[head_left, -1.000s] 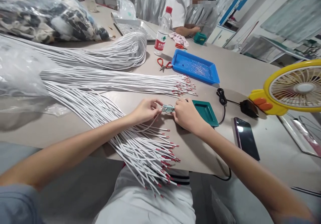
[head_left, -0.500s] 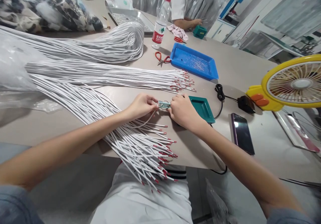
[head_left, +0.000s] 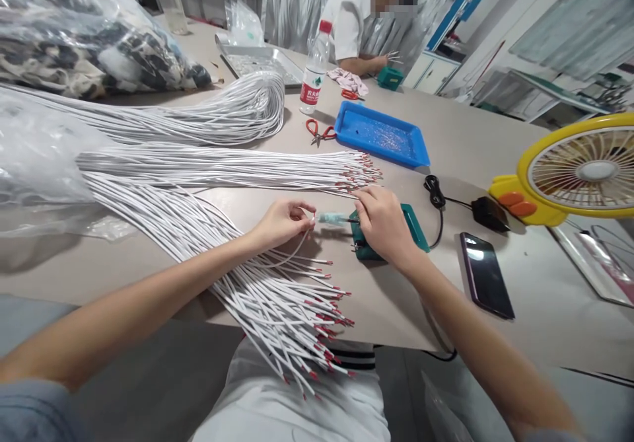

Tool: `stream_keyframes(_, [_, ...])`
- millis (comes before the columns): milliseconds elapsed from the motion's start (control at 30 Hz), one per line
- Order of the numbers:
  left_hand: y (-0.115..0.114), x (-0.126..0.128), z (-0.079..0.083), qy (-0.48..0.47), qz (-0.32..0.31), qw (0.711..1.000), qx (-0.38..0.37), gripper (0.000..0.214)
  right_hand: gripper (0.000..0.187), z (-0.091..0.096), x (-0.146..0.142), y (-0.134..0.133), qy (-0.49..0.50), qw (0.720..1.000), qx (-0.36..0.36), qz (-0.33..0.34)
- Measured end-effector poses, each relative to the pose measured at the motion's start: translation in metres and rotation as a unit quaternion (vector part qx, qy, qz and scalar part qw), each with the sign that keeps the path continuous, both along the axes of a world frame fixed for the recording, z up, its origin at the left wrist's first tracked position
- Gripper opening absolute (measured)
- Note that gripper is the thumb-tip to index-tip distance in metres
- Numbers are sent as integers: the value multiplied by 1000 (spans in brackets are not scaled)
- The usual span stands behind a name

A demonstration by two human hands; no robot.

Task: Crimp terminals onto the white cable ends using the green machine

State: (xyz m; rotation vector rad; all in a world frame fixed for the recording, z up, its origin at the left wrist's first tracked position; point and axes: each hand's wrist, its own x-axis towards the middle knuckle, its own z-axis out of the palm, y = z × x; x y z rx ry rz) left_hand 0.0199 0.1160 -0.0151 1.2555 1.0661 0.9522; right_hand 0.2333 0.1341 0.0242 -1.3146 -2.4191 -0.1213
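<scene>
My left hand (head_left: 283,221) is closed in a pinch on the end of one white cable (head_left: 290,254), which curves back into the fan of white cables (head_left: 232,257) with red tips in front of me. A small pale green connector piece (head_left: 331,218) sits at that cable's end, between my two hands. My right hand (head_left: 381,222) is closed, pinching the other end of the piece. It rests over the near corner of a small dark green tray (head_left: 413,225).
Two more white cable bundles (head_left: 222,164) lie further back. A blue tray (head_left: 380,134), red snips (head_left: 319,129), a water bottle (head_left: 312,69), a phone (head_left: 484,274) and a yellow fan (head_left: 579,174) stand on the table. Another person (head_left: 366,19) sits at the far side.
My right hand has slid right over the green tray, away from the left, so more of the pale green piece shows between them. The view shifted slightly.
</scene>
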Motion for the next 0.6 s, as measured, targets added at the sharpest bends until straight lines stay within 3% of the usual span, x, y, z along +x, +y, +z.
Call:
stream_keyframes(67, [-2, 0, 3, -49, 0, 999, -7, 38, 25, -7, -2, -19, 89, 991, 77, 58])
stream_keyframes(167, [-7, -1, 10, -106, -10, 994, -4, 41, 25, -28, -8, -47, 170, 949, 72, 256])
stream_keyframes(233, [-13, 1, 17, -141, -26, 990, -9, 35, 25, -43, -12, -57, 186, 925, 59, 325])
stream_keyframes(300, [-20, 3, 26, -179, -39, 982, -36, 33, 24, -55, -14, -59, 185, 923, 18, 337])
stream_keyframes(467, [-43, 10, 49, -226, -45, 969, -89, 29, 22, -63, -15, -53, 237, 929, -78, 274])
stream_keyframes(600, [-60, 10, 61, -190, -32, 980, -54, 31, 21, -62, -16, -55, 243, 927, -65, 277])
